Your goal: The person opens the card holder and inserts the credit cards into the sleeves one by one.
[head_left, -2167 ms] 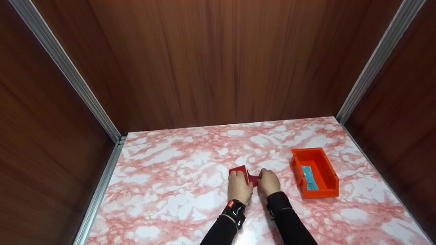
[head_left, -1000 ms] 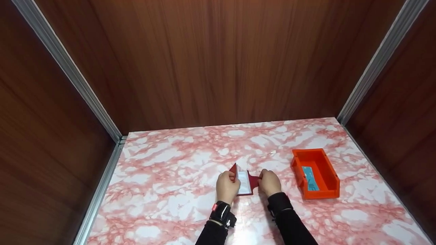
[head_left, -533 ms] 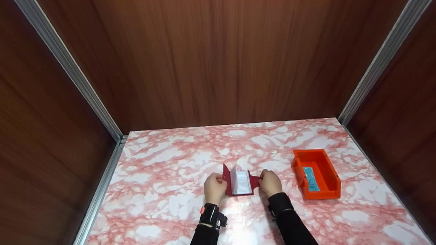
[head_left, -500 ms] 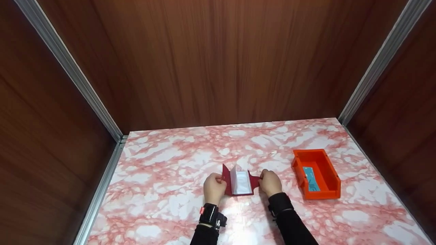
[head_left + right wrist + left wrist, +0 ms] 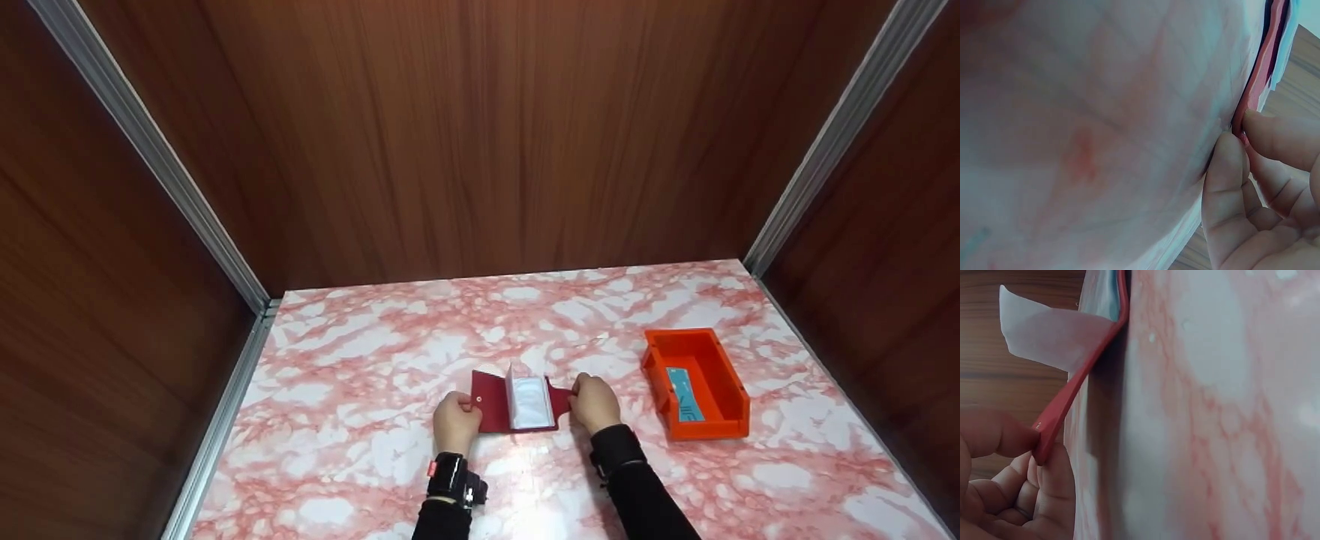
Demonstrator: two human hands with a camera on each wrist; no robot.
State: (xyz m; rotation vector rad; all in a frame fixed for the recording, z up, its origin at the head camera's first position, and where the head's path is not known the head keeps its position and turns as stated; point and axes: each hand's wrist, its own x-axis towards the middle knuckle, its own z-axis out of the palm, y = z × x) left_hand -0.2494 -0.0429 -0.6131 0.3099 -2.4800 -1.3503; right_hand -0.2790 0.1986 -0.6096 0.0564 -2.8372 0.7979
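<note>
A red card holder [image 5: 491,405] lies spread on the marbled tabletop, its clear plastic sleeves [image 5: 532,403] showing and one sleeve standing up near the fold. My left hand [image 5: 455,424] pinches the outer edge of its left cover, beside a small snap stud. In the left wrist view that cover [image 5: 1075,385] slants up off the table between thumb and forefinger. On the other side, my right hand [image 5: 596,405] pinches the end of the closing strap [image 5: 559,400]. The right wrist view has the strap's tip [image 5: 1249,104] between thumb and forefinger, close to the tabletop.
Right of my right hand stands an orange bin [image 5: 705,429] with a light blue card [image 5: 684,394] inside. Brown wood-grain panels [image 5: 480,150] close off the back and both sides of the marbled table [image 5: 360,420], with metal rails at the corners.
My left hand has swung the card holder's cover over to the left, from closed to nearly flat, baring the sleeves. My right hand has kept its grip on the strap.
</note>
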